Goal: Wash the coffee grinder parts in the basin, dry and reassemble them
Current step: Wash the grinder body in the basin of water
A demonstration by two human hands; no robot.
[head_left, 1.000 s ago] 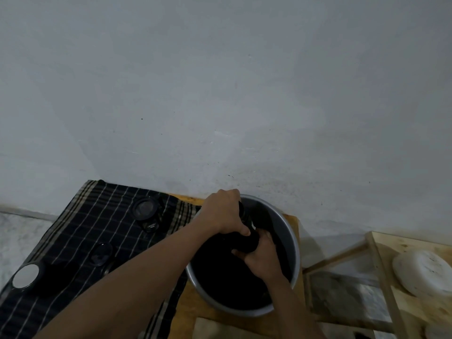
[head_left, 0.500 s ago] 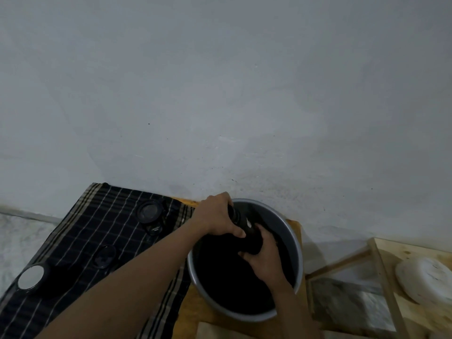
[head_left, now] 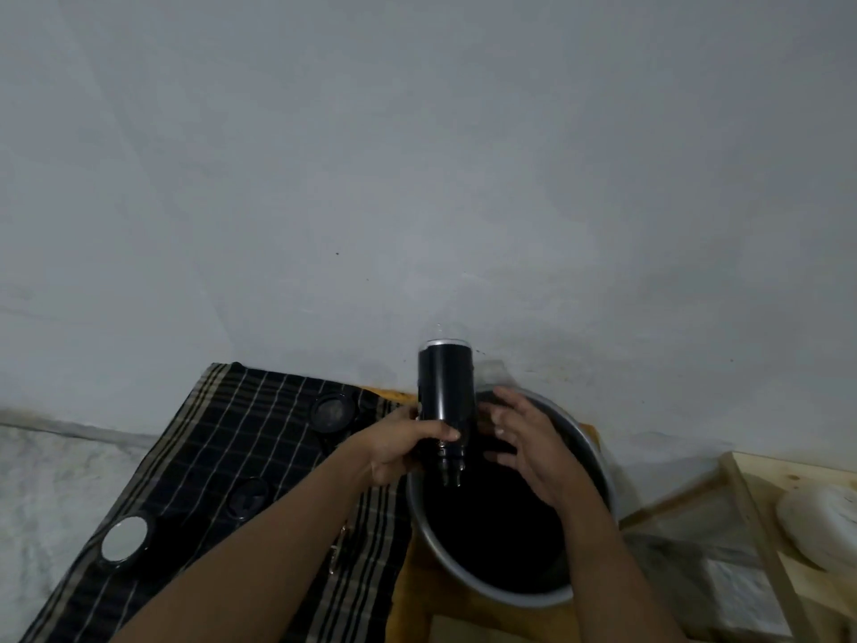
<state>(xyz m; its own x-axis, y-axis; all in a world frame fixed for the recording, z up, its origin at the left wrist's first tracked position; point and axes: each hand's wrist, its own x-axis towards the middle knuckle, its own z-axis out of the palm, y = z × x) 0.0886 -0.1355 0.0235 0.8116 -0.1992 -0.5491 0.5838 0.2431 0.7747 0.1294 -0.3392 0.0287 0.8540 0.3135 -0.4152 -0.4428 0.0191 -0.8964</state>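
"While the left hand [head_left: 403,450] grips the black cylindrical grinder body with a silver rim [head_left: 446,387] low down, where does that piece sit?"

"Over the left side of the round grey metal basin [head_left: 598,461], held clear of the dark water and flanked by both hands."

"And the right hand [head_left: 524,438]?"

"Its fingers are spread and loosely bent, holding nothing, just beside the body. Whether a fingertip touches it cannot be told."

"Which way does the body point?"

"Its long axis is close to upright, leaning a little. The silver-rimmed end faces up toward the wall, the narrower end down at the water."

"How would this step go well, then?"

"Probably by keeping it above the basin until it drains, so less water reaches the dark checked cloth [head_left: 208,457] where the other black round parts [head_left: 333,412] lie. A wet casing likely slips, so the free hand should steady the upper half before any shake or turn."
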